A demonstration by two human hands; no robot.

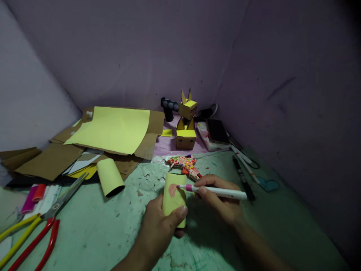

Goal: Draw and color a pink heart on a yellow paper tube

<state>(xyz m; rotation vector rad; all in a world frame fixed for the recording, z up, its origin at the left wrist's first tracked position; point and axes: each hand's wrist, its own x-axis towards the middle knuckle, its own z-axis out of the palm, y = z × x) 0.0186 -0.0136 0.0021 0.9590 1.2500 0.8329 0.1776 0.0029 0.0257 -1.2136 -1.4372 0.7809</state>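
My left hand is wrapped round the lower part of a yellow paper-covered tube, holding it upright above the table. A pink rounded patch and a thin curved line show on the tube's face. Between the fingers of my right hand is a white marker with a pink collar, its tip at the pink patch. Just behind the tube lies a flower-patterned glue gun. A second yellow tube rests tilted on the table to the left.
Large scissors lie open at the left beside red and magenta capped markers. Behind are yellow paper on cardboard, two eared cardboard boxes and a phone. A black marker lies at the right, near the wall.
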